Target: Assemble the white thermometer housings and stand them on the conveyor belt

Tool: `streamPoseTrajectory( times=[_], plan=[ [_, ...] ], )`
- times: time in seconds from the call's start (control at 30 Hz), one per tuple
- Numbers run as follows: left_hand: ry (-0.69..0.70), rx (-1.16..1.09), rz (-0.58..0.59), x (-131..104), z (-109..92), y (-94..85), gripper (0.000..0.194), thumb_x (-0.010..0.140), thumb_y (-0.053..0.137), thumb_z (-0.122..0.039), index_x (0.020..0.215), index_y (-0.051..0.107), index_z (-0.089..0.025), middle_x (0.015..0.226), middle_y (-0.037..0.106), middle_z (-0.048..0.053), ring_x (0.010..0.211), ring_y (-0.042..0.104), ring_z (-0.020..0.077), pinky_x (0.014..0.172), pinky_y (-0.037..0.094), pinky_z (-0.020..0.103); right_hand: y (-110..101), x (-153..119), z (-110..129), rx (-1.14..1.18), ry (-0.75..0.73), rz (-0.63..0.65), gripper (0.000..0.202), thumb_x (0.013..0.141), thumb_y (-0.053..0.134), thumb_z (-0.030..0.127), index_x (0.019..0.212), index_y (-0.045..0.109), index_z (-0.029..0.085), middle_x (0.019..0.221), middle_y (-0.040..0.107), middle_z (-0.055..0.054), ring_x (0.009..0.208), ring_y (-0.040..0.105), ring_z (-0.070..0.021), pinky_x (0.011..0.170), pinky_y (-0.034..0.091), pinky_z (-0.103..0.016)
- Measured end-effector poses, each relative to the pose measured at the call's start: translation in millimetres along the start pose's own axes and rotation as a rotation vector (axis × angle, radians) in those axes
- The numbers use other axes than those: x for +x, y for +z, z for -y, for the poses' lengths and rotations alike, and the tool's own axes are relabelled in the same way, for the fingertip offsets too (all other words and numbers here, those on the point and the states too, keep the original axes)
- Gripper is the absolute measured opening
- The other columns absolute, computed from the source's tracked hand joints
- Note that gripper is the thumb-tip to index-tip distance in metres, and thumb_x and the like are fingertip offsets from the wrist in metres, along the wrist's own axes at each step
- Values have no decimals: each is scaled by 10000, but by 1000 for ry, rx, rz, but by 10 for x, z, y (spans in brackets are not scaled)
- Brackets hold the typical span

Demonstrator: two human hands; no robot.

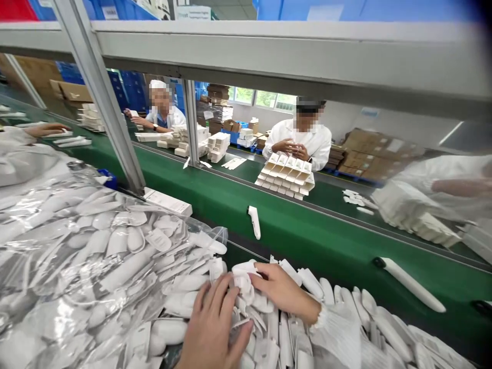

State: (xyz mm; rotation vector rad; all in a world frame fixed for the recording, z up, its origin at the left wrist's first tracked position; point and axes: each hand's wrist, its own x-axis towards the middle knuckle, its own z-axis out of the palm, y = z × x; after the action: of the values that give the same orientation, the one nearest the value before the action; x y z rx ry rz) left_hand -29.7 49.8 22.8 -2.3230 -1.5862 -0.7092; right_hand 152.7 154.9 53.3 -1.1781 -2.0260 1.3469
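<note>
Two bare hands rest on a heap of small white plastic parts in clear film sleeves (pixel 277 333) at about six o'clock in the head view; the left hand (pixel 215 328) lies flat with fingers spread and loose, pressing on the heap and gripping nothing that can be seen; the right hand (pixel 282 289), with a white knit cuff at its wrist, pinches a crumpled white sleeved piece (pixel 242 282) between thumb and fingertips. That piece sits just at twelve o'clock from the left fingertips and at nine o'clock from the right palm, so the right hand is the nearer and already has it; its long axis cannot be told, since it is bunched up. At nine o'clock a large clear plastic bag full of the same white parts (pixel 96 256) lies touching the heap; at twelve o'clock, well apart, a single white handheld device (pixel 253 221) lies on the green conveyor belt (pixel 315 241), its long axis running roughly from eleven to five; a longer white wand-shaped piece (pixel 411 284) lies at three o'clock; two people in white coats work beyond the belt.
</note>
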Motion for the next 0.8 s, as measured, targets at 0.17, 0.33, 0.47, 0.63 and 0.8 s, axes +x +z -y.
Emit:
streamPoseTrajectory(
  times=[0.17, 0.33, 0.47, 0.63, 0.8],
  plan=[
    [42, -154, 124, 213, 9, 34, 442, 938, 508, -392, 1347, 496, -224, 1440, 526, 73, 1292, 512, 241, 1073, 420, 388, -464, -310, -156, 198, 27, -103, 322, 819, 688, 479, 955, 678, 187, 915, 695, -36, 841, 623, -208, 722, 470, -286],
    [76, -213, 209, 489, -57, 207, 478, 966, 448, -428, 1402, 461, -233, 1420, 546, 74, 1288, 517, 258, 1103, 402, 457, -754, -503, -338, 99, 88, -268, 304, 846, 649, 473, 872, 673, 171, 791, 654, -18, 735, 577, -178, 687, 442, -285],
    [144, -276, 238, 594, -6, 189, 436, 958, 472, -442, 1360, 514, -281, 1422, 549, 42, 1282, 530, 253, 1114, 401, 459, -896, -682, -267, 76, 90, -190, 278, 868, 614, 443, 797, 683, 184, 826, 643, -24, 778, 559, -183, 708, 420, -292],
    [-68, -391, 243, 985, 91, 97, 394, 972, 405, -472, 1243, 612, -274, 1362, 595, 38, 1212, 581, 254, 1018, 487, 402, -1054, -788, -206, 284, 98, -381, 169, 768, 665, 340, 807, 701, 179, 879, 680, -50, 819, 586, -206, 769, 428, -322],
    [-211, -486, 386, 1602, 61, 170, 441, 962, 346, -509, 1171, 639, -254, 1316, 624, 38, 1031, 660, 261, 778, 548, 346, -1054, -755, -288, 411, 192, -436, 223, 746, 705, 369, 718, 576, 190, 666, 659, -20, 633, 561, -165, 598, 375, -271]
  ],
)
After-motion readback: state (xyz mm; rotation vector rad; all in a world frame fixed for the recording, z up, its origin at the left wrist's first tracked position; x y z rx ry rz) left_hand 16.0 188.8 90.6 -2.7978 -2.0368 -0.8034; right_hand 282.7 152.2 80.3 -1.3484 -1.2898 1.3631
